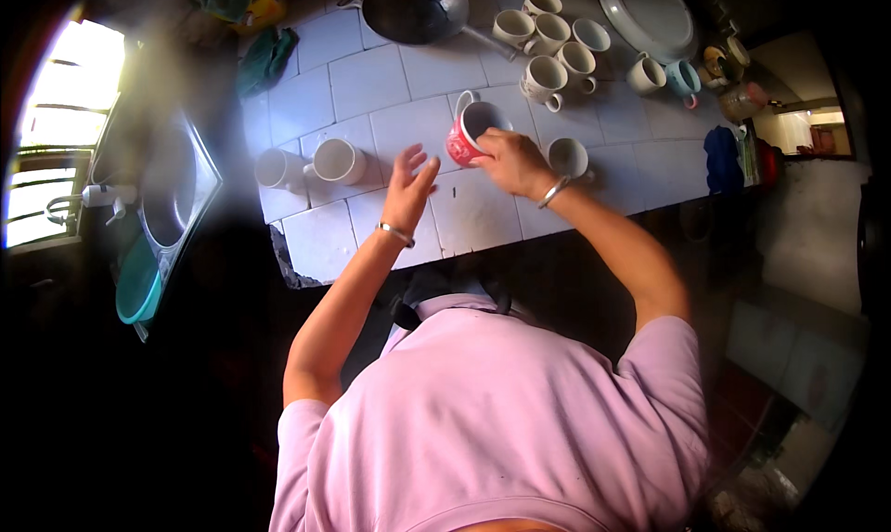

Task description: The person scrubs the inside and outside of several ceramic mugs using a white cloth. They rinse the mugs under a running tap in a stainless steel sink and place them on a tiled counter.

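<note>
My right hand (511,159) grips the rim of a red mug (459,145) with a white pattern and a white handle, tilted above the tiled counter. Just left of it, my left hand (412,184) is empty with its fingers apart. Beyond the left hand are two white mugs: one (339,161) upright with its handle to the left, the other (277,168) near the counter's left side. Behind my right wrist, another white mug (568,158) is partly hidden by the forearm.
Several pale mugs (544,79) cluster at the back, beside a metal wok (418,10) and a large white oval dish (647,13). A white mug (646,74) and a light-blue mug (683,79) stand farther right. A dark green cloth (266,62) lies back left. Left is a metal sink (202,163).
</note>
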Available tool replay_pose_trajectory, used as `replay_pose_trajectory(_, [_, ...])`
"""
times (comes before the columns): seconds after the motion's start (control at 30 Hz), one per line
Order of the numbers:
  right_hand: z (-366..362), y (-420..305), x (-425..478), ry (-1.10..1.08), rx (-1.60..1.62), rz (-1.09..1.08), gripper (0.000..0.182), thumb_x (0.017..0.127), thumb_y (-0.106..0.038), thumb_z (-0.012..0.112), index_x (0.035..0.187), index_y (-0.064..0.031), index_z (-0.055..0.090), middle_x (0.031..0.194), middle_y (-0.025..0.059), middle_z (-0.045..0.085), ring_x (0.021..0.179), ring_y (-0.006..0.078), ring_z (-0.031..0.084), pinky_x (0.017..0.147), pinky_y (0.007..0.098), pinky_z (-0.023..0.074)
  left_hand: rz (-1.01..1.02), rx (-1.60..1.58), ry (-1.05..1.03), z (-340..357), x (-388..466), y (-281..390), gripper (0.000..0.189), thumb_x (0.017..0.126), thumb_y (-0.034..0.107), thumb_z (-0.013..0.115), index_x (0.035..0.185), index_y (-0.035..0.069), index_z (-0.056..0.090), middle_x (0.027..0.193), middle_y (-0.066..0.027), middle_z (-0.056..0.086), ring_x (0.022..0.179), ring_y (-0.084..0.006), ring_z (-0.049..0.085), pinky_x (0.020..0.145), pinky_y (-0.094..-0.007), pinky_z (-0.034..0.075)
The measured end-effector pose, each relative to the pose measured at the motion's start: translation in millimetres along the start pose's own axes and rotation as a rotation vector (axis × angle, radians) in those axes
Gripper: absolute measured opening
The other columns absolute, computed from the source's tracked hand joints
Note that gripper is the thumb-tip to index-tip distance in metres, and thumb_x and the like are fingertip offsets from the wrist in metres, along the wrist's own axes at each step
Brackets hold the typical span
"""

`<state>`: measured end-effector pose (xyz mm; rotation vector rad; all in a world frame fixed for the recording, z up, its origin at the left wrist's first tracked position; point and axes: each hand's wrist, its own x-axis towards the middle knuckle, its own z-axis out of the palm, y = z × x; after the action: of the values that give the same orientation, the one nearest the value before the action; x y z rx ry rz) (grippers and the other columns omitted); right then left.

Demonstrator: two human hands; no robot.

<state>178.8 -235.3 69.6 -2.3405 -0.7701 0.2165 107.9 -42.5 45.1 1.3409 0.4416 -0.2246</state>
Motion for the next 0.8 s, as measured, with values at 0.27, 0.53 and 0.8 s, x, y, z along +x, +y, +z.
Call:
replay_pose_trajectory(0.27, [-10.6, -104.3, -0.5, -0.010, 0.530, 0.061, 0.017, 0.082, -0.012, 0.061, 0.092, -0.0003, 0.052, 0.091, 0.0214, 0.058, 0.085, 0.0416, 0.057, 0.071, 0.0445, 0.0466, -0.125, -0.772, -0.286, 1.3, 10.3, 25.3, 0.059, 0.092, 0.057, 0.039, 0.120, 0.007, 0.053, 0.116, -0.0118, 0.061, 0.106, -0.0248, 0.059, 0.093, -0.0430, 0.046])
replay_pose_trajectory(0.53, [-49.0, -77.5, 34.3, -0.176, -0.566, -0.958, 0.029, 0.074, -0.013, 0.060, 0.102, -0.0065, 0.064, 0.111, 0.0107, 0.059, 0.113, 0.0258, 0.052, 0.086, 0.0384, 0.0464, -0.300, -0.643, -0.307, -17.2, -19.8, 67.7, 0.060, 0.091, 0.060, 0.038, 0.122, 0.011, 0.053, 0.116, -0.0083, 0.061, 0.101, -0.0231, 0.061, 0.085, -0.0407, 0.051])
replay_pose_trajectory(0.8, [-26.7, -119.9, 19.7, -0.421, -0.221, -0.273, 0.023, 0.076, -0.011, 0.054, 0.095, 0.0006, 0.056, 0.103, 0.0194, 0.060, 0.099, 0.0340, 0.057, 0.074, 0.0469, 0.0469, -0.143, -0.708, -0.250, -28.7, -14.8, 59.1, 0.056, 0.091, 0.057, 0.040, 0.119, 0.011, 0.055, 0.110, -0.0077, 0.063, 0.100, -0.0231, 0.062, 0.082, -0.0420, 0.052])
